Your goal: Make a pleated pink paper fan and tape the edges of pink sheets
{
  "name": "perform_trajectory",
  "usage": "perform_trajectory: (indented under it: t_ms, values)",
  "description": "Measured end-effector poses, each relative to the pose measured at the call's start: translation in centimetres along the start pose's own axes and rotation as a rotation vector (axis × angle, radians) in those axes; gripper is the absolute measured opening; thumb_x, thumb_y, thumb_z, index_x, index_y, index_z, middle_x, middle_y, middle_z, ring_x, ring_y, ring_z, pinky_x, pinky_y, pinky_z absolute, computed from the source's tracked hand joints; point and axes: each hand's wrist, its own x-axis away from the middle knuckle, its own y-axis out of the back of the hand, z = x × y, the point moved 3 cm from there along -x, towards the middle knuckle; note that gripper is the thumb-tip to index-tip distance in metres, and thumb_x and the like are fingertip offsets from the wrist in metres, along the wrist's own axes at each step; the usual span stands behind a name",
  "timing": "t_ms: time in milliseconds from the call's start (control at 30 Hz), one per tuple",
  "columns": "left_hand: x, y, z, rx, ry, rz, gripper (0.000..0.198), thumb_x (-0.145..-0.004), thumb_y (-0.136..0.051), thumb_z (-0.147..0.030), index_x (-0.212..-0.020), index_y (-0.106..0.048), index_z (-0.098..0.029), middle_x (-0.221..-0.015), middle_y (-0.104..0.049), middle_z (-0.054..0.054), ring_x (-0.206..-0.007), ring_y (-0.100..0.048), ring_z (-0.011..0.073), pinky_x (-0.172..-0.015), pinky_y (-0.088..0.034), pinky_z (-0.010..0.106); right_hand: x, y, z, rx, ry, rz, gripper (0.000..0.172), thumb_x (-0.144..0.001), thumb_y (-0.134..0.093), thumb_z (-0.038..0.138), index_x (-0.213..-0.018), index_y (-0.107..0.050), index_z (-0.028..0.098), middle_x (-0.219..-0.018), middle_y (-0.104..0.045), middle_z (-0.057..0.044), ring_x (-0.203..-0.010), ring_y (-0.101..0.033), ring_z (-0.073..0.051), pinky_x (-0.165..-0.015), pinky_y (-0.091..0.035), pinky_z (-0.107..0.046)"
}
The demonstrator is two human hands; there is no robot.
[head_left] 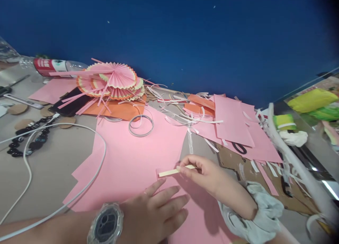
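My right hand (197,171) pinches a narrow pale yellow paper strip (168,172) between thumb and fingers. The strip lies along the edge of a small pink piece beneath it, over the large pink paper sheets (127,155). Flat on the pink paper, palm down with fingers spread, rests my left hand (159,208), its index fingertip just below the strip. A watch (106,222) is on the left wrist, and a pale scrunchie (254,212) circles the right forearm.
Pleated paper rosettes (116,78) lie at the back left beside a plastic bottle (47,66). A silver ring (141,125) sits on the pink paper. White cable (104,148) loops at left, near a black beaded bracelet (34,145). Paper scraps (230,120) and a brown board (227,157) lie right.
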Motion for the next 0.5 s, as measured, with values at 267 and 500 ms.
perform_trajectory:
  t_ms: [267, 500]
  values:
    - [0.5, -1.2, 0.8, 0.051, 0.004, 0.002, 0.034, -0.092, -0.035, -0.028, -0.121, -0.052, -0.025, -0.139, -0.043, 0.0, -0.122, -0.039, 0.0219, -0.109, -0.016, 0.047, -1.2, -0.6, -0.9, -0.014, -0.056, 0.018, 0.021, -0.085, -0.048, 0.038, -0.08, -0.059, 0.021, -0.078, -0.063, 0.001, -0.07, -0.057, -0.014, -0.064, -0.044, -0.025]
    - [0.7, -1.4, 0.5, 0.052, 0.086, -0.077, 0.028, -0.09, -0.044, -0.028, -0.115, -0.056, -0.029, -0.134, -0.049, -0.002, -0.121, -0.041, 0.0195, -0.111, -0.014, 0.047, -1.1, -1.1, -1.6, 0.026, -0.081, -0.022, 0.016, -0.084, -0.049, 0.034, -0.077, -0.059, 0.023, -0.078, -0.066, 0.001, -0.074, -0.061, -0.017, -0.062, -0.046, -0.027]
